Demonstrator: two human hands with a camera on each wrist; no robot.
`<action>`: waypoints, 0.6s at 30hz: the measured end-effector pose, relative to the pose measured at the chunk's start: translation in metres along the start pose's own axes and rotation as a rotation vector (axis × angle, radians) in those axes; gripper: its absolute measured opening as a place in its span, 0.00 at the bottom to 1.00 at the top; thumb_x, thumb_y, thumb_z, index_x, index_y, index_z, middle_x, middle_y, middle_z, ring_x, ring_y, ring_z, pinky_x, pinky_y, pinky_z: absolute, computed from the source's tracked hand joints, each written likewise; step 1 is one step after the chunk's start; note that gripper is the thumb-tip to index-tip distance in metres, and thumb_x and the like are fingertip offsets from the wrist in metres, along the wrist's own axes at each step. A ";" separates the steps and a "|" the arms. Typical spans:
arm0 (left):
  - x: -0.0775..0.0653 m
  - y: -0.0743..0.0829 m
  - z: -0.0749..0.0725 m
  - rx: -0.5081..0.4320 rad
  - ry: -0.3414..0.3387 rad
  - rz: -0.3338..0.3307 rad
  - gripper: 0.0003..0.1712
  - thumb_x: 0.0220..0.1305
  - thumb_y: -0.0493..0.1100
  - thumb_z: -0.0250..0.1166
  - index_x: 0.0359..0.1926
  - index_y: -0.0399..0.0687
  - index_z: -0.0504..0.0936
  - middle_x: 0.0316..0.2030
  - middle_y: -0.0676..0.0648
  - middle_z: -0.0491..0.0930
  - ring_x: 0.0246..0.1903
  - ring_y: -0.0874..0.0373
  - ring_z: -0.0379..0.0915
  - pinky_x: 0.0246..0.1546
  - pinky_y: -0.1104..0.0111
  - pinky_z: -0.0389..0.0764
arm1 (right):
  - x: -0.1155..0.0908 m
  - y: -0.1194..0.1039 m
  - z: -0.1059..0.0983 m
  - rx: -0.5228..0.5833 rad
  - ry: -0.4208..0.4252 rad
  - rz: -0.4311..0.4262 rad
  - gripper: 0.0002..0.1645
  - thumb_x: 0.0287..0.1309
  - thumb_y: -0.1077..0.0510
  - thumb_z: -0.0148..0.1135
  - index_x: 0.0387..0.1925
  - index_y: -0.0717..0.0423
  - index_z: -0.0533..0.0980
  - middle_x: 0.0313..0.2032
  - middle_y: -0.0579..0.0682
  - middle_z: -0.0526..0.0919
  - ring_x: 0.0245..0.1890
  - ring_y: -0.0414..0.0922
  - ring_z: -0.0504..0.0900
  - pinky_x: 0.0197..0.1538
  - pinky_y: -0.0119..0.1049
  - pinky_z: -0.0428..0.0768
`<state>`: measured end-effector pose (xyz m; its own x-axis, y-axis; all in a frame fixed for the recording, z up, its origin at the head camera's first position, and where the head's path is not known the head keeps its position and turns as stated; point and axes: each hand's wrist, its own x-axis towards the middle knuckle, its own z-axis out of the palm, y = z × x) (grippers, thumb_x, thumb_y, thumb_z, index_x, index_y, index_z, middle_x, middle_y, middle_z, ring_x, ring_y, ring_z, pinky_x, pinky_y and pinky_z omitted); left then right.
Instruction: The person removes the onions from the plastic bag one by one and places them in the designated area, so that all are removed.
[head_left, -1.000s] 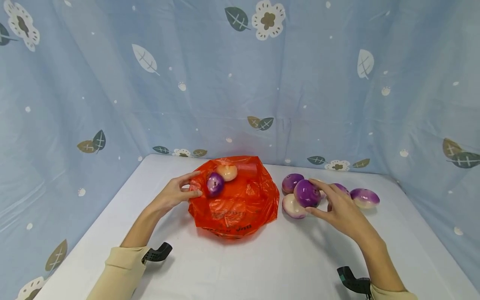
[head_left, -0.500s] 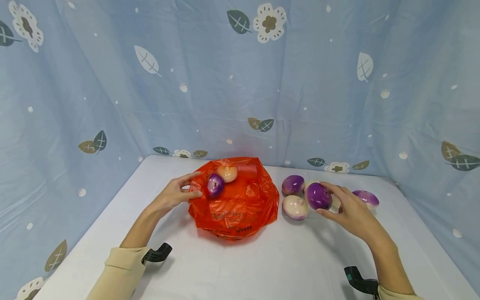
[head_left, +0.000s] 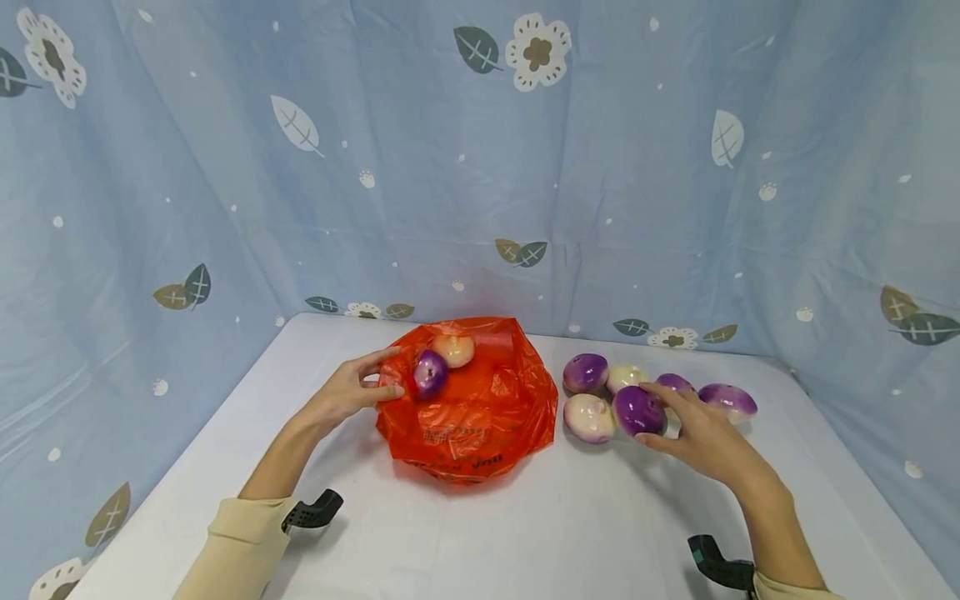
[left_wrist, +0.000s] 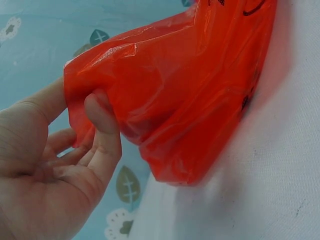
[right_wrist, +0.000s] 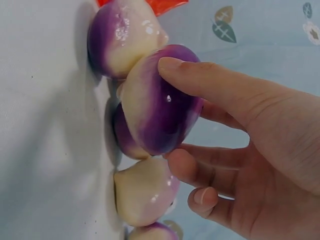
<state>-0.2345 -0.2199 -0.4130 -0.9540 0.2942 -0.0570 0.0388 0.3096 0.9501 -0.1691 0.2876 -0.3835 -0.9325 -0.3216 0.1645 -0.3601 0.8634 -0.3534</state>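
Note:
My left hand point(head_left: 351, 387) holds the left rim of a red plastic bag point(head_left: 487, 408), thumb and fingers on either side of the film in the left wrist view. The bag's mouth gapes, and two glossy turnips lie inside: a purple one point(head_left: 431, 372) and a pale one point(head_left: 454, 350). My right hand point(head_left: 701, 433) pinches a purple-and-white turnip point(head_left: 637, 410) between thumb and fingers, among the loose turnips. In the right wrist view, the held turnip point(right_wrist: 162, 100) overlaps its neighbours; whether it touches them I cannot tell.
Around the right hand lie a purple turnip point(head_left: 585, 372), a pale one point(head_left: 589, 418), another pale one point(head_left: 624, 377) and more purple ones behind the fingers and at right point(head_left: 727, 402). A white table point(head_left: 480, 542) bears everything. Blue patterned cloth point(head_left: 420, 167) hangs behind it.
My right hand has carried the held turnip to the right and then lower, uncovering the pale turnips beside it. The left hand and bag stay where they were.

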 end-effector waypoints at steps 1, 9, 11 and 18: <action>0.000 0.000 0.000 -0.001 0.001 0.002 0.42 0.60 0.43 0.71 0.73 0.51 0.63 0.59 0.35 0.71 0.47 0.53 0.81 0.45 0.66 0.85 | 0.000 0.001 0.001 0.006 -0.005 -0.003 0.45 0.52 0.41 0.72 0.66 0.55 0.67 0.55 0.68 0.78 0.48 0.62 0.83 0.50 0.67 0.77; 0.000 0.000 0.000 -0.014 -0.004 0.013 0.42 0.60 0.42 0.70 0.73 0.48 0.63 0.64 0.34 0.67 0.48 0.53 0.81 0.45 0.66 0.85 | -0.001 0.007 0.004 0.041 -0.034 -0.001 0.45 0.52 0.41 0.71 0.66 0.58 0.67 0.51 0.61 0.82 0.50 0.58 0.82 0.49 0.61 0.79; 0.000 0.000 0.000 -0.020 -0.010 0.018 0.42 0.60 0.42 0.70 0.73 0.47 0.62 0.63 0.33 0.67 0.47 0.53 0.81 0.45 0.66 0.85 | -0.002 0.009 0.005 0.058 -0.043 0.002 0.46 0.52 0.41 0.71 0.66 0.59 0.66 0.51 0.61 0.82 0.51 0.58 0.81 0.49 0.61 0.80; -0.001 0.001 0.001 -0.025 -0.003 0.005 0.42 0.59 0.42 0.71 0.72 0.51 0.64 0.59 0.35 0.71 0.45 0.54 0.82 0.44 0.66 0.85 | -0.003 0.013 0.008 0.109 -0.075 0.010 0.49 0.54 0.42 0.70 0.70 0.60 0.62 0.61 0.64 0.75 0.58 0.65 0.76 0.56 0.67 0.74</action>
<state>-0.2332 -0.2186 -0.4122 -0.9528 0.2988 -0.0533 0.0360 0.2858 0.9576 -0.1713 0.2966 -0.3961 -0.9341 -0.3448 0.0926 -0.3479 0.8209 -0.4529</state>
